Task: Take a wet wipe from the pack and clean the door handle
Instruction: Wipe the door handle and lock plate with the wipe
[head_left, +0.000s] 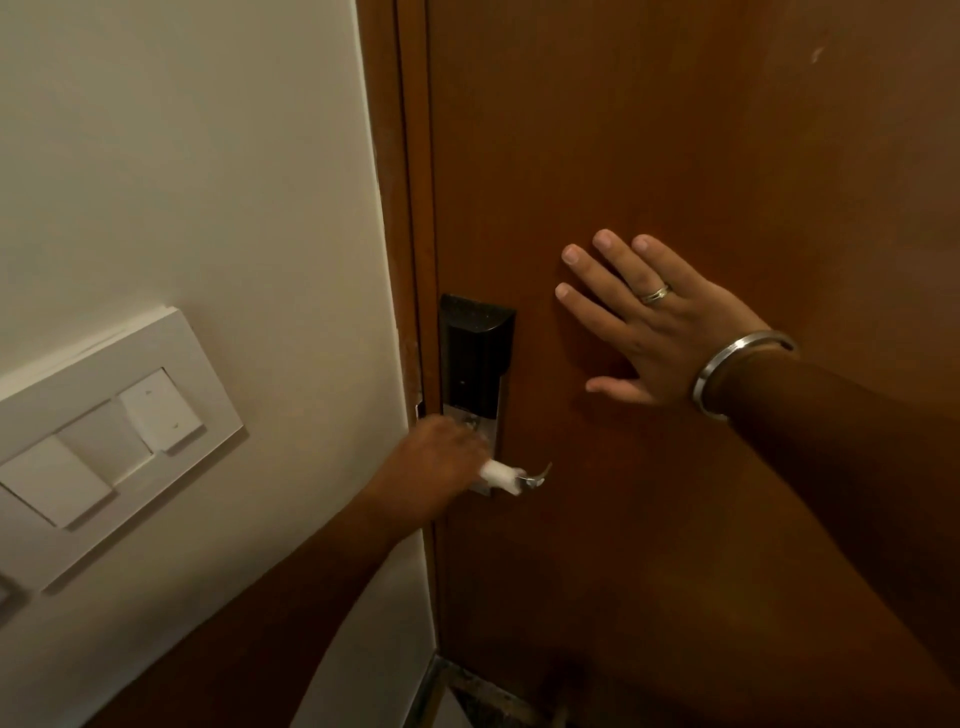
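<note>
My left hand (434, 457) is closed around the metal door handle (537, 477) with a white wet wipe (501, 475) wrapped between my fingers and the lever. Only the handle's curved tip shows past the wipe. Above it sits the black electronic lock panel (475, 353) on the brown wooden door (675, 130). My right hand (654, 325) lies flat against the door to the right of the lock, fingers spread, holding nothing. It wears a ring and a metal bangle. The wipe pack is not in view.
A white switch plate (109, 436) is mounted on the cream wall (182, 156) to the left of the door frame (415, 208). A strip of floor (467, 696) shows at the door's bottom edge.
</note>
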